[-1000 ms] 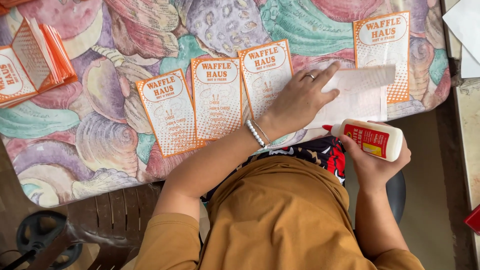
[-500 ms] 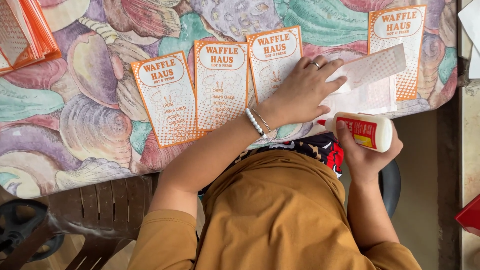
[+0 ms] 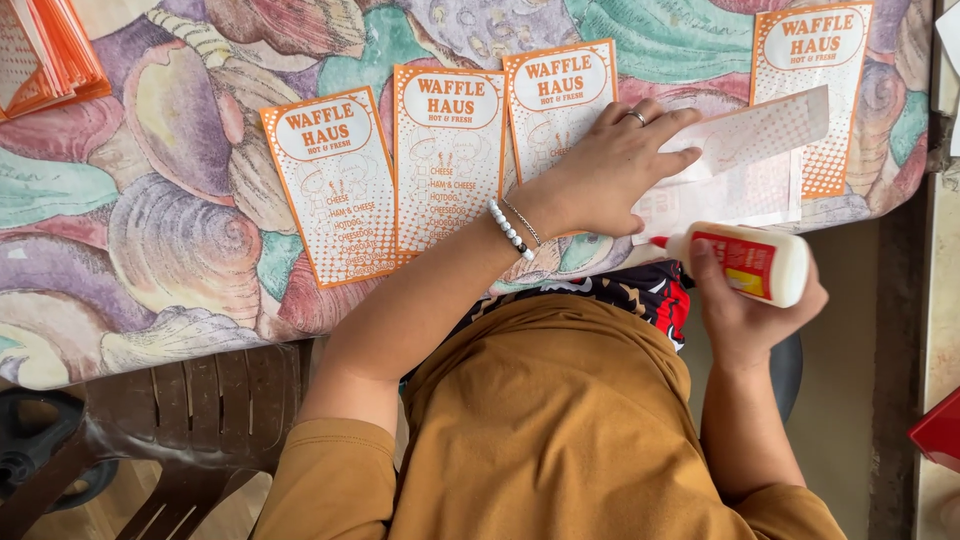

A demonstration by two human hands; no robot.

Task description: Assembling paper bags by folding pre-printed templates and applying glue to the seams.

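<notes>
My left hand (image 3: 610, 165), with a ring and bead bracelets, lies flat with its fingers spread on a folded white-and-orange paper sheet (image 3: 745, 150) at the table's near edge. My right hand (image 3: 745, 315) grips a white glue bottle (image 3: 755, 262) with a red label. The bottle lies sideways just off the table edge, and its red tip points left toward the sheet. Three orange-bordered printed leaflets (image 3: 450, 155) lie side by side left of my left hand. A fourth leaflet (image 3: 815, 60) lies partly under the folded sheet.
A shell-patterned tablecloth (image 3: 150, 240) covers the table. A stack of orange leaflets (image 3: 50, 50) sits at the far left corner. A brown plastic chair (image 3: 190, 400) stands at lower left, and a red object (image 3: 940, 430) shows at the right edge.
The view has shifted, so the leaflets sit lower and further left in the frame. My left hand stays pressed on the folded sheet. The glue bottle stays beside the table edge.
</notes>
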